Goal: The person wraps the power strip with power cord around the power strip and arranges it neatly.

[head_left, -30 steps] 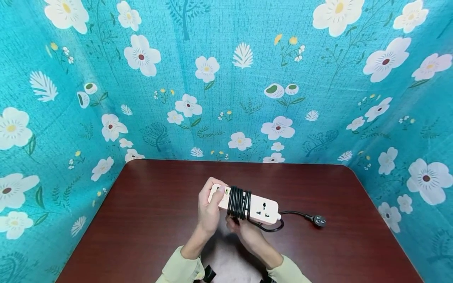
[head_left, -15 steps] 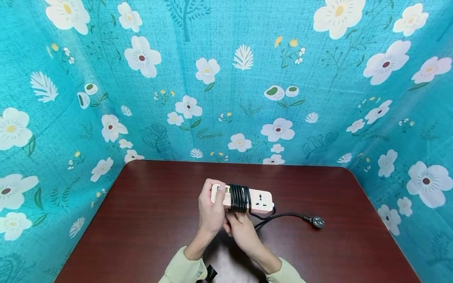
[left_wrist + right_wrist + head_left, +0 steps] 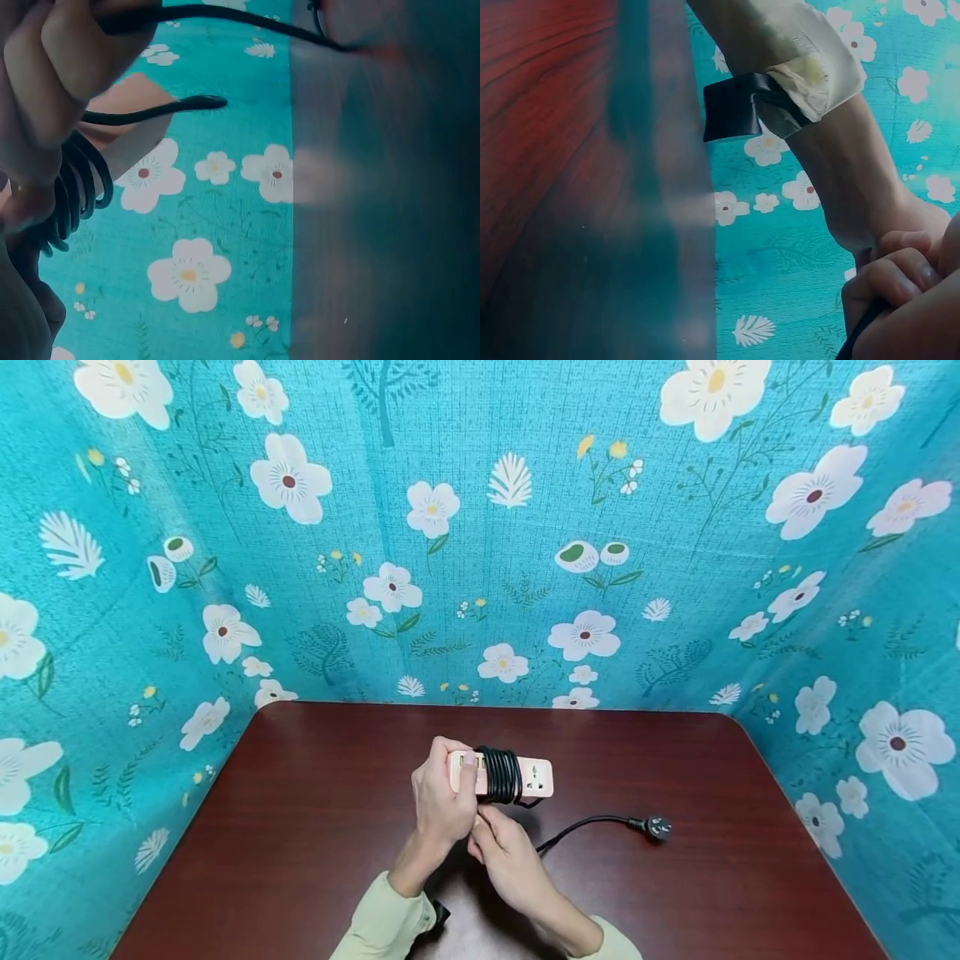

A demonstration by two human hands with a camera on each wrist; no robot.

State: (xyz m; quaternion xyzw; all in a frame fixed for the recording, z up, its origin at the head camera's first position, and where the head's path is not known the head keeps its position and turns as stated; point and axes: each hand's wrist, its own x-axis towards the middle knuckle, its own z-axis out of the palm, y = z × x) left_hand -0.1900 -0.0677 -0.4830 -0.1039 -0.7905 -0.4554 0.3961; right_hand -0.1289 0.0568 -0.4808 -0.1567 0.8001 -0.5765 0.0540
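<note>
In the head view my left hand [image 3: 442, 793] grips a pale pink power strip [image 3: 536, 779] by its USB end, thumb on top. Several turns of black cord [image 3: 501, 775] wrap tightly round the strip's middle; one socket shows at the far end. Just below the strip, my right hand [image 3: 517, 864] has its fingers curled round the cord. From behind that hand a free length runs right to the black plug [image 3: 657, 828]. The left wrist view shows the curled fingers [image 3: 56, 67] on the cord, next to the wound turns [image 3: 86, 180]. The strip's underside is hidden in the head view.
A dark red-brown table [image 3: 337, 827] lies beneath the hands. A turquoise flowered curtain [image 3: 450, 568] stands behind it and on both sides. In the right wrist view, a black wrist mount [image 3: 731, 109] sits on the left arm by its pale sleeve [image 3: 832, 60].
The strip has turned nearly level and its socket end has moved left. My right hand has come out from beneath the strip, drawing the cord below it. The plug has shifted slightly left.
</note>
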